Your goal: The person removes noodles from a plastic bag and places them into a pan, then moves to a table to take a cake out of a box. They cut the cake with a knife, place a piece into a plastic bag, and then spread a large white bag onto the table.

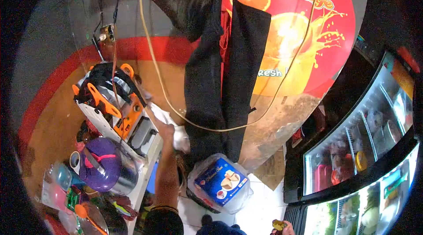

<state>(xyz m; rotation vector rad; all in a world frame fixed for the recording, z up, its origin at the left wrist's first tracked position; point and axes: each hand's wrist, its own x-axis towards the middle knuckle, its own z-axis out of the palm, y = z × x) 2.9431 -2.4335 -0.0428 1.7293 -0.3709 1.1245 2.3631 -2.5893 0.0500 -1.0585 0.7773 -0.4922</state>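
My left hand (162, 124) reaches up from the bottom, beside a white cloth (177, 131) and the edge of a scale-like grey and orange device (128, 122). Its fingers are blurred, and I cannot make out whether they grip anything. Low at the bottom edge, my right hand (287, 228) is closed on a small yellow-brown piece (278, 225), apparently food. Black and orange-handled items (103, 100) lie just beyond the device.
A purple-covered metal pot (101, 164) and plastic containers (57, 180) stand at left. A clear tub with a blue label (222, 180) is at lower centre. Lit glass-door fridges (357, 155) stand right. A pale cable (158, 72) loops before dark hanging cloth (207, 89).
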